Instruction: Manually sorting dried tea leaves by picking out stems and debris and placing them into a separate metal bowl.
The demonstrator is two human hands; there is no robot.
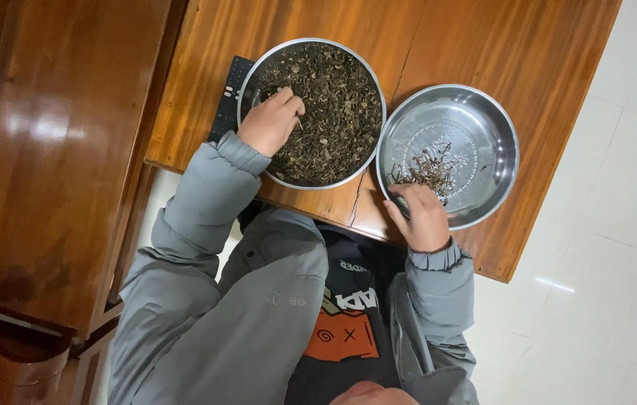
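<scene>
Hands both curled: left hand [272,121], frame centre-left, pinching into dried herbs [329,112] in full bowl [249,79]; right hand [422,217] loosely closed on twigs [427,169] at second bowl [498,120].

Remote [226,97] partly under bowl [258,64]; left fingers [288,101] buried (grip unclear).

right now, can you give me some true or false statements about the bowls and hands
1. The left hand is in the bowl of dried leaves. True.
2. The bowl by the right hand is full to the brim. False: the second bowl holds only a small pile of stems.
3. Both bowls sit on a wooden table. True.
4. A remote control lies right of both bowls. False: it is left of the full one.
</scene>
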